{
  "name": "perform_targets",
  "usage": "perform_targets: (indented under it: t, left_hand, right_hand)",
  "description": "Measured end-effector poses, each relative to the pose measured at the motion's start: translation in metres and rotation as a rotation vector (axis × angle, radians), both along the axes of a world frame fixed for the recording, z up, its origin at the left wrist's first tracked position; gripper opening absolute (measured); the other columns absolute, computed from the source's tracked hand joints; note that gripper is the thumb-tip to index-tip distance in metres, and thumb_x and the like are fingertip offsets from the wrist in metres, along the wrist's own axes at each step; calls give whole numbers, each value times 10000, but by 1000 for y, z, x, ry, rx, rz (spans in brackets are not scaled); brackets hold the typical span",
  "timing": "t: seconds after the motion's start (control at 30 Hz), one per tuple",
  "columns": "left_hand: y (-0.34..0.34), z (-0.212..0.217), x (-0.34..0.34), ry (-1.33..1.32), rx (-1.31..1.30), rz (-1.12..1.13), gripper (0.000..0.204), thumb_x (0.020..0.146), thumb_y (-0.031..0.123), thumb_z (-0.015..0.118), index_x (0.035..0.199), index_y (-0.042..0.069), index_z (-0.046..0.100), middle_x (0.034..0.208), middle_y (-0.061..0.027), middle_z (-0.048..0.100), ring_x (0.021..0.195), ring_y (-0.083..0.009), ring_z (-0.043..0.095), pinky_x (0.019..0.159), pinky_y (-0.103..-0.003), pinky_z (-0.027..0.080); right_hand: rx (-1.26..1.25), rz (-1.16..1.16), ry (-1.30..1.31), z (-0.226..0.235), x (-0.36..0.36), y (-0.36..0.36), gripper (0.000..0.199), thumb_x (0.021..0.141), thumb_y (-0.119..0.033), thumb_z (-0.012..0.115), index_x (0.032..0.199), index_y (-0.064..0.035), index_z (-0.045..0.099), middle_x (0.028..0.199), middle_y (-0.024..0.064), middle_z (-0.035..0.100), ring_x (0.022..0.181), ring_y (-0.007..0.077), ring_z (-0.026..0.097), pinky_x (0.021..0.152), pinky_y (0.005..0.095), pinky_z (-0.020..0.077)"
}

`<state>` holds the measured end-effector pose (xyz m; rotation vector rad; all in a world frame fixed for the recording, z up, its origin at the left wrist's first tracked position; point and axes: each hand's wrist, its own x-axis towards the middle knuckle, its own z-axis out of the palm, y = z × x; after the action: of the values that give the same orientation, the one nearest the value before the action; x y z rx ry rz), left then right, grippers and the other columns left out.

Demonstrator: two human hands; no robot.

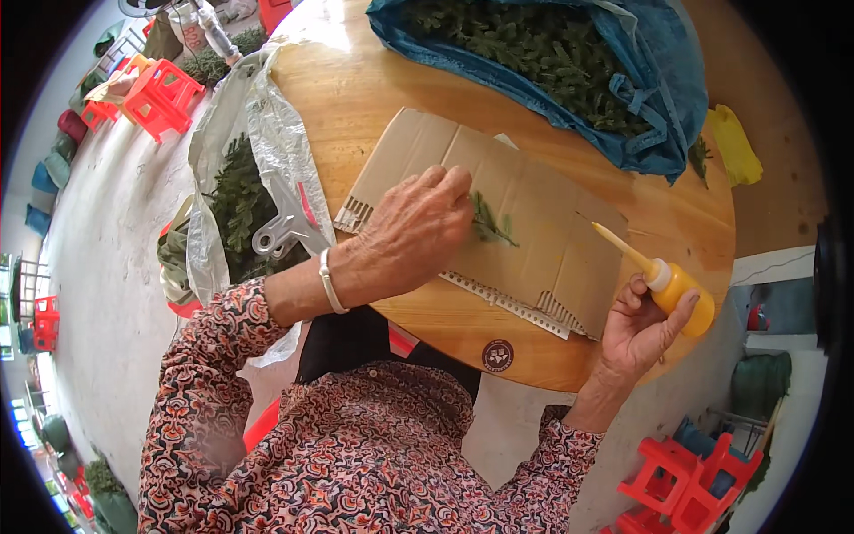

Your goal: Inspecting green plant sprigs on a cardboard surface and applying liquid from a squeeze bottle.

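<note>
My left hand (418,222), with a bracelet at its wrist, is closed above the cardboard sheet (534,214). A small green artificial fir sprig (487,221) sticks out past its fingers, its held end hidden behind them. My right hand (642,329) grips a yellow-orange squeeze bottle (687,298) by the right edge of the cardboard. The bottle's long thin nozzle points up and to the left, over the sheet and apart from the sprig.
The cardboard lies on a round wooden table (347,80). A blue bag (551,111) full of green sprigs stands at the far side, near a yellow cloth (735,147). To the left hangs a clear plastic bag (276,107) with more greenery and a grey clamp (289,222). Red stools (165,93) stand around.
</note>
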<state>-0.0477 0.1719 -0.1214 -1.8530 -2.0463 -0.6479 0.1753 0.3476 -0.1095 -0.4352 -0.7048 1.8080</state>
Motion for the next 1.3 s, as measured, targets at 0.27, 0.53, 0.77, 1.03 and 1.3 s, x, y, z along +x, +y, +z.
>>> perform_targets:
  t: [0.27,0.53,0.77,1.03,1.3]
  left_hand:
    - [-2,-2,17,-57,154,-1,234,763,50,600,993,32,566,993,-97,523,831,-223,495,738,-320,452]
    - [-2,-18,38,-150,153,-132,413,805,159,646,1188,42,545,1093,-111,535,995,-260,515,839,-356,449]
    - [-4,-22,42,-200,70,-56,391,778,246,661,1081,32,542,1232,-117,443,1115,-270,431,854,-376,398]
    - [1,-11,42,-244,45,-77,420,764,260,691,1098,40,566,1445,-121,356,1292,-296,380,1003,-401,357]
    - [4,-20,40,-214,-60,-61,484,802,329,657,1188,67,531,1435,-148,388,1337,-300,360,1038,-401,324]
  right_hand:
    - [1,-7,-13,0,1,-4,454,838,-366,713,1086,-32,533,927,138,626,643,182,588,491,192,475]
    - [1,37,18,0,2,-6,452,832,-350,724,1096,-37,533,949,147,624,659,192,595,544,205,502]
    - [32,60,-11,-5,3,-8,455,833,-335,724,1121,-42,529,994,145,626,733,193,614,605,237,534]
    - [73,44,10,-16,11,-5,450,835,-326,723,1147,-64,530,1044,96,633,849,189,630,655,272,559]
    - [74,9,22,-12,10,-8,453,833,-328,725,1153,-72,532,1045,72,635,863,190,636,655,271,561]
